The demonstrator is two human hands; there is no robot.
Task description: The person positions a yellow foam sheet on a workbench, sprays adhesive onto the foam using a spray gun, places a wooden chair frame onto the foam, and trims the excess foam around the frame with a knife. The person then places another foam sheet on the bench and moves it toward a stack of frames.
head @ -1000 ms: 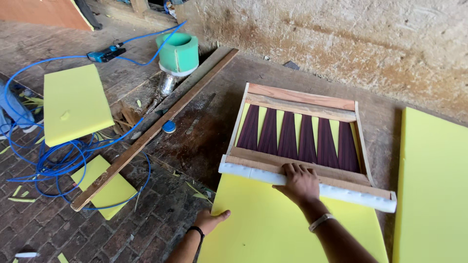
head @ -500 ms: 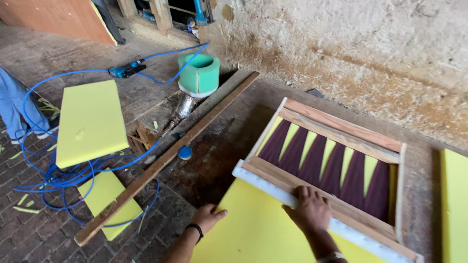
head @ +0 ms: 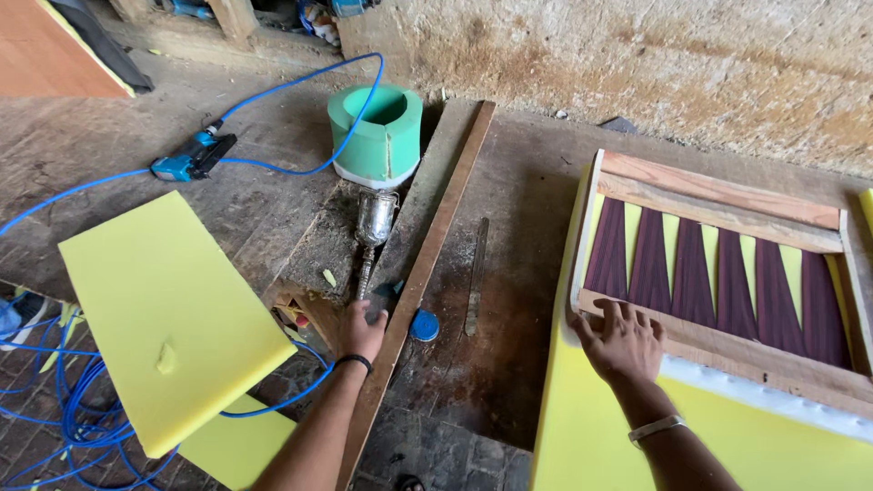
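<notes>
Lower centre: left hand (head: 362, 329) closed round grip of spray gun (head: 373, 238), w/ metal cup up-frame of the fist; long axis runs near-to-far, tilted slightly right. Lower right: right hand (head: 623, 341) open, fingers spread, flat on near rail of wooden frame (head: 718, 193); holds nothing. Yellow foam sheet (head: 600, 436) under frame. Betw. hands: long wooden batten (head: 427, 273), blue cap (head: 423, 325), thin metal strip (head: 476, 275) on bench (head: 527, 227). Left: second foam slab (head: 164, 309), blue hose (head: 55, 400) coiled below. Far, upper centre: green foam cylinder (head: 375, 135), just beyond gun. Upper left: blue stapler (head: 193, 156).
</notes>
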